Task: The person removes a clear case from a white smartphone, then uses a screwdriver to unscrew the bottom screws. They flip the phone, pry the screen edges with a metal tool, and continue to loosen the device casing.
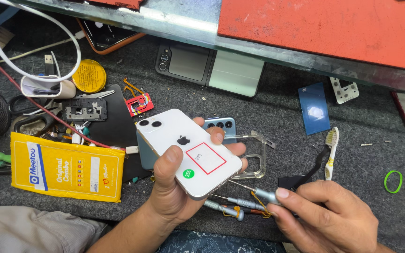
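Note:
My left hand (174, 187) grips a white smartphone (174, 136) back side up, with two camera lenses at its upper left, a red-outlined white sticker and a small green round sticker. My right hand (324, 220) holds a thin silver precision screwdriver (254, 191) whose tip points at the phone's bottom edge. Two more small screwdrivers (228, 206) lie on the grey mat just beneath the phone.
A yellow padded envelope (66, 171) lies at left. A folding phone (209, 68), blue phone (221, 124), clear case (256, 161), toothbrush (330, 152), blue card (314, 108), green rubber band (393, 181), yellow tin (89, 76) and white cables (29, 51) surround the hands. A red mat (324, 28) tops a glass shelf.

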